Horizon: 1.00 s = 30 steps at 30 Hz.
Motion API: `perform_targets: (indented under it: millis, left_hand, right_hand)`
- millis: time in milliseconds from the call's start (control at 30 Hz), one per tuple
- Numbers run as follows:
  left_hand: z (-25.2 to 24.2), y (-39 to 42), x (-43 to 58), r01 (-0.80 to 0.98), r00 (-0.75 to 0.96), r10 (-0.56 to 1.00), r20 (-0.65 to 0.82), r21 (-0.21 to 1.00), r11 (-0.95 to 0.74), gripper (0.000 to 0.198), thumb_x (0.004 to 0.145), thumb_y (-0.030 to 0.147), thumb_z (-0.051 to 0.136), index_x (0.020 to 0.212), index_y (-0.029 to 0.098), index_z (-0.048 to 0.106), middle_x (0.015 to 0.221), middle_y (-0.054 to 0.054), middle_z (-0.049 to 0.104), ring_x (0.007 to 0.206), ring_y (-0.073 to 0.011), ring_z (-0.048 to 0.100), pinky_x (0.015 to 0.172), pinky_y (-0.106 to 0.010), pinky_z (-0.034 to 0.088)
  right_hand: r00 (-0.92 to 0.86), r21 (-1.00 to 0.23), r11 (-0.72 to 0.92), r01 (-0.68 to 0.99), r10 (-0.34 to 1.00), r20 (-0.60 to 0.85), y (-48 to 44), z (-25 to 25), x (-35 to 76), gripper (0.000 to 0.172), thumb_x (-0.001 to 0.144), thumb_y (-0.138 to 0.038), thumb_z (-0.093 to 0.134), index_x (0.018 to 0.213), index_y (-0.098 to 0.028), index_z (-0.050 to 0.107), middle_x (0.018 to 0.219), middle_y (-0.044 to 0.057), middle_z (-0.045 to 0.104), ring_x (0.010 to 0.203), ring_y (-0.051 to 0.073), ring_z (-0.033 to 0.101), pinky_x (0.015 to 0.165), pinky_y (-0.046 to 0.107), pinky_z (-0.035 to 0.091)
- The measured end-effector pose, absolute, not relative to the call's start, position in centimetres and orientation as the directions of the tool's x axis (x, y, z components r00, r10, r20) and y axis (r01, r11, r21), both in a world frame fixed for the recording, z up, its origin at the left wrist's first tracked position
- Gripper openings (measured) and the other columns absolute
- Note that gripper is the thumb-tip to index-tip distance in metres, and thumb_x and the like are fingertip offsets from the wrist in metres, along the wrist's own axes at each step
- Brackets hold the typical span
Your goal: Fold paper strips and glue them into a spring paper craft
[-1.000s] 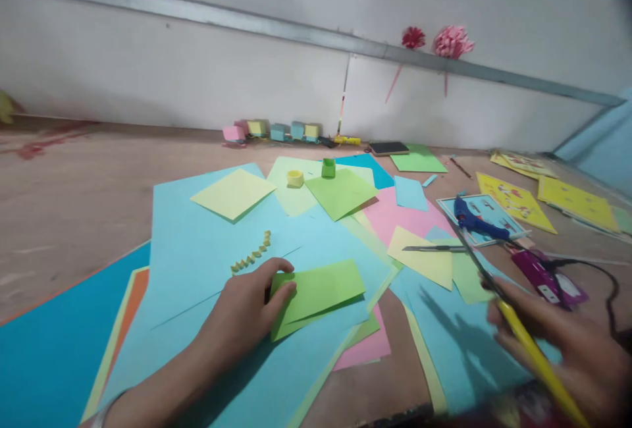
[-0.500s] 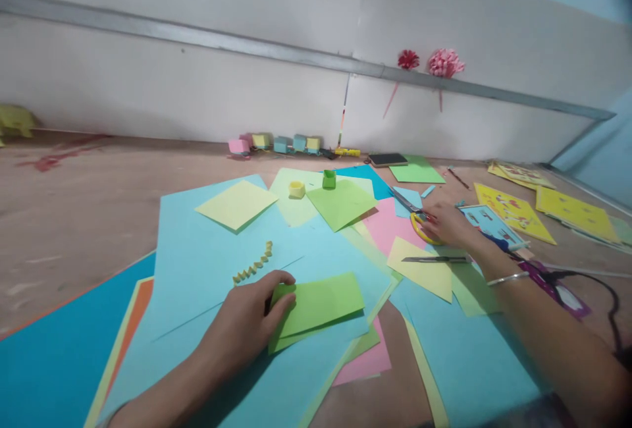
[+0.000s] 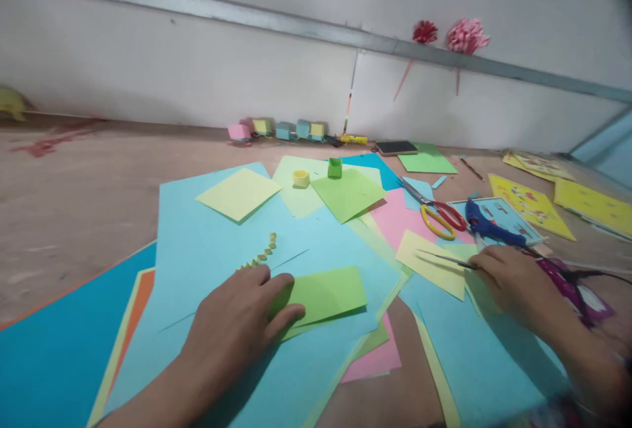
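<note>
Green folded paper (image 3: 328,293) lies under the left hand (image 3: 247,313), extending rightward from its fingertips, the upper layer lifted slightly off the lower along the near edge. Left hand: thumb and forefinger spread apart over the paper's left end, the other fingers partly hidden. Right hand (image 3: 513,280): fingertips pinching the near end of a slim craft knife (image 3: 447,259), blade pointing left, away from the hand, above a pale yellow sheet (image 3: 429,273). Beneath the left hand, a large light blue sheet (image 3: 212,243). Just beyond the left knuckles, a yellow zigzag strip (image 3: 266,250). Farther ahead of the left hand: a pale yellow square (image 3: 239,195), a small yellow ring-like piece (image 3: 301,179), and a small green box (image 3: 334,168) at the far corner of a green square (image 3: 345,197). Scissors (image 3: 428,203) ahead and left of the right hand, red and yellow handles toward it, blades angled away. Blue glue gun (image 3: 494,227) just beyond the right hand; a purple object (image 3: 557,276) with a dark cord near, to its right. Well ahead of both hands, a row of small pink, yellow and blue blocks (image 3: 284,130) stands on the brown surface (image 3: 64,204). Beyond and above the right hand, two paper flowers, one red (image 3: 424,31), one pink (image 3: 467,36), show against the wall.
</note>
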State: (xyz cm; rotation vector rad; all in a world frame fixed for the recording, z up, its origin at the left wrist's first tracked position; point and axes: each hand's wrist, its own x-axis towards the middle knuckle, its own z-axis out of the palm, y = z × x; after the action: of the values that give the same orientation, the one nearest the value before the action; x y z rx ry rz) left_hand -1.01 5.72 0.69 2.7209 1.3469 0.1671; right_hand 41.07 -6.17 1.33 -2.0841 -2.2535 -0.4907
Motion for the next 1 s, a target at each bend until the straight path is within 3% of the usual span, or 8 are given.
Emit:
perform_targets:
  millis: [100, 200, 267, 333, 433, 533, 733, 1000]
  left_hand:
    - [1.0, 5.4, -0.9, 0.735, 0.647, 0.715, 0.265, 0.033, -0.677, 0.027, 0.083, 0.043, 0.064, 0.093, 0.019, 0.071, 0.086, -0.012, 0.061, 0.078, -0.0309, 0.059, 0.06, -0.038, 0.048]
    - [0.7, 5.3, -0.6, 0.585, 0.72, 0.566, 0.403, 0.088, -0.806, 0.034, 0.091, 0.045, 0.054, 0.106, 0.018, 0.068, 0.115, -0.016, 0.06, 0.108, -0.0346, 0.055, 0.085, -0.048, 0.05]
    - [0.1, 5.4, -0.3, 0.466, 0.794, 0.472, 0.383, 0.117, -0.877, 0.049, 0.092, 0.054, 0.049, 0.123, 0.018, 0.06, 0.139, -0.016, 0.05, 0.133, -0.0361, 0.04, 0.101, -0.052, 0.042]
    - [-0.7, 5.6, 0.0, 0.391, 0.859, 0.415, 0.299, 0.139, -0.91, 0.063, 0.09, 0.062, 0.045, 0.137, 0.02, 0.049, 0.151, -0.014, 0.041, 0.142, -0.0345, 0.029, 0.108, -0.054, 0.036]
    - [-1.8, 5.7, 0.2, 0.369, 0.894, 0.41, 0.18, 0.222, -0.902, 0.061, 0.095, 0.057, 0.041, 0.143, 0.021, 0.041, 0.151, -0.011, 0.042, 0.142, -0.0293, 0.033, 0.111, -0.051, 0.034]
    - [-2.6, 5.7, 0.2, 0.395, 0.877, 0.451, 0.168, 0.283, -0.874, 0.05, 0.099, 0.046, 0.04, 0.142, 0.02, 0.042, 0.148, -0.008, 0.047, 0.139, -0.0261, 0.039, 0.114, -0.049, 0.032]
    - [-2.8, 5.5, 0.5, 0.41, 0.868, 0.459, 0.188, 0.25, -0.877, 0.05, 0.099, 0.05, 0.036, 0.131, 0.017, 0.056, 0.143, -0.011, 0.052, 0.135, -0.0277, 0.045, 0.112, -0.05, 0.035]
    - [-2.3, 5.4, 1.0, 0.395, 0.844, 0.446, 0.298, 0.217, -0.893, 0.04, 0.101, 0.034, 0.034, 0.12, 0.012, 0.063, 0.129, -0.015, 0.064, 0.118, -0.03, 0.059, 0.092, -0.049, 0.052]
  right_hand:
    - [-0.152, 0.109, 0.121, 0.987, 0.926, 0.347, -7.7, 2.2, 38.6, 0.023, 0.094, -0.026, 0.043, 0.092, -0.015, 0.063, 0.087, 0.013, 0.069, 0.079, 0.024, 0.066, 0.072, 0.036, 0.05]
    - [-0.204, -0.028, 0.23, 0.973, 0.906, 0.37, -9.5, 2.3, 35.2, 0.022, 0.096, -0.028, 0.042, 0.107, -0.018, 0.059, 0.088, 0.009, 0.071, 0.077, 0.02, 0.069, 0.064, 0.028, 0.052]
    - [-0.258, -0.132, 0.313, 0.94, 0.911, 0.322, -10.4, 1.8, 33.1, 0.027, 0.096, -0.023, 0.043, 0.119, -0.021, 0.056, 0.098, 0.007, 0.071, 0.086, 0.019, 0.07, 0.069, 0.025, 0.054]
    - [-0.278, -0.224, 0.352, 0.909, 0.911, 0.304, -11.0, 1.2, 31.3, 0.035, 0.095, -0.018, 0.042, 0.128, -0.023, 0.053, 0.1, 0.007, 0.07, 0.089, 0.018, 0.069, 0.073, 0.024, 0.054]
    - [-0.268, -0.294, 0.363, 0.884, 0.91, 0.316, -11.4, 0.3, 29.6, 0.041, 0.095, -0.015, 0.04, 0.133, -0.023, 0.052, 0.095, 0.008, 0.067, 0.084, 0.016, 0.067, 0.071, 0.021, 0.054]
    - [-0.244, -0.294, 0.341, 0.893, 0.915, 0.321, -11.6, -0.4, 29.0, 0.042, 0.095, -0.015, 0.04, 0.134, -0.022, 0.052, 0.094, 0.009, 0.065, 0.083, 0.015, 0.065, 0.071, 0.021, 0.054]
    - [-0.305, -0.282, 0.391, 0.876, 0.903, 0.304, -12.0, -1.3, 29.4, 0.052, 0.09, -0.012, 0.046, 0.14, -0.022, 0.049, 0.094, 0.009, 0.064, 0.08, 0.016, 0.065, 0.067, 0.021, 0.056]
    - [-0.312, -0.272, 0.391, 0.879, 0.905, 0.29, -12.2, -2.1, 29.3, 0.057, 0.091, -0.011, 0.047, 0.146, -0.023, 0.04, 0.099, 0.011, 0.062, 0.086, 0.016, 0.063, 0.071, 0.023, 0.056]
